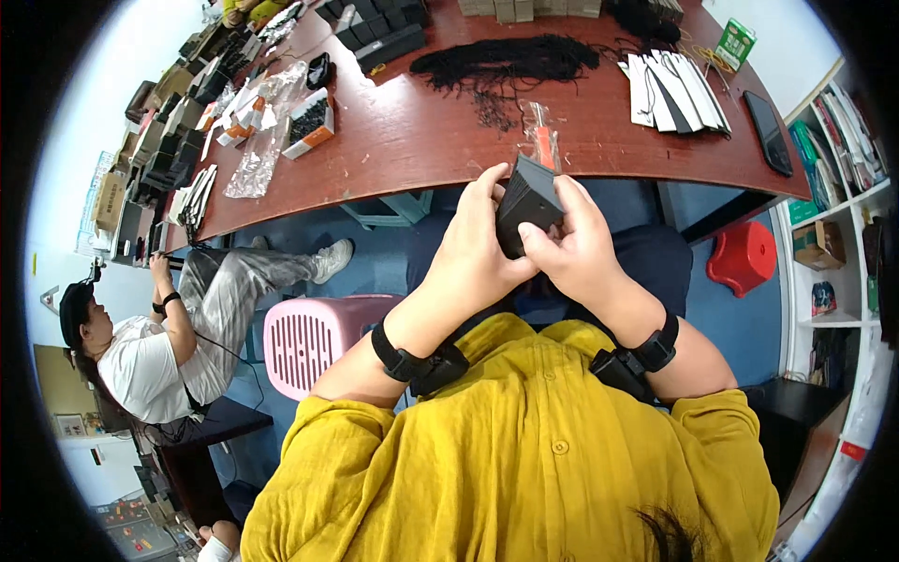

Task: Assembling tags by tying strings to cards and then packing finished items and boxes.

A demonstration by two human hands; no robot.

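A dark grey stack of flat pieces, like cards with small holes [526, 208], is held upright at a tilt above my lap, near the table's front edge. My left hand [482, 239] grips its left side, fingers curled around it. My right hand [576, 244] holds its right side, with the thumb pressed on the near face. Just beyond the stack, an orange-handled tool in clear plastic [543, 139] lies on the red-brown table [478, 155]. Behind that is a long heap of black cords [501, 61].
White tags [670, 94], a phone [766, 131], an open box of small black items [309, 126] and plastic bags [253, 169] lie on the table. A seated person [140, 365] works at left, beside a pink stool [304, 347]. A red stool [744, 258] and shelves [829, 244] stand at right.
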